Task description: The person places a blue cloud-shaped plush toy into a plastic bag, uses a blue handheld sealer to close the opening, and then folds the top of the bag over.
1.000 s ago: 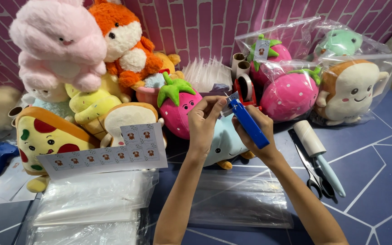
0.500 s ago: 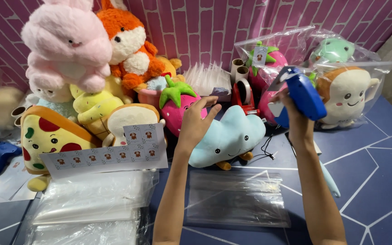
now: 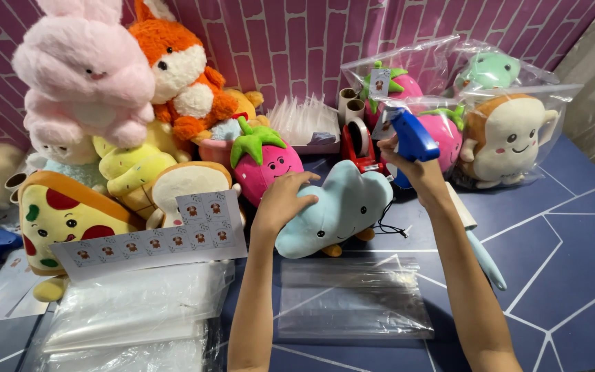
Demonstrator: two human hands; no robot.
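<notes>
Left hand (image 3: pixel 285 200): grip loose, palm resting on pale blue cloud plush (image 3: pixel 339 212), lying mid-counter (image 3: pixel 559 234) behind clear plastic bag (image 3: pixel 352 297). Right hand (image 3: pixel 408 160): grip closed round blue tagging gun (image 3: pixel 413 135), raised above plush.

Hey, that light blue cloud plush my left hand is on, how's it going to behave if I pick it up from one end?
The cloud plush looks soft and stuffed, so it would probably sag rather than stay stiff. It is likely light for its size. Its fuzzy fabric should give the left hand good grip, and it seems unlikely to slip. The dark cord beside it might trail along.
</notes>
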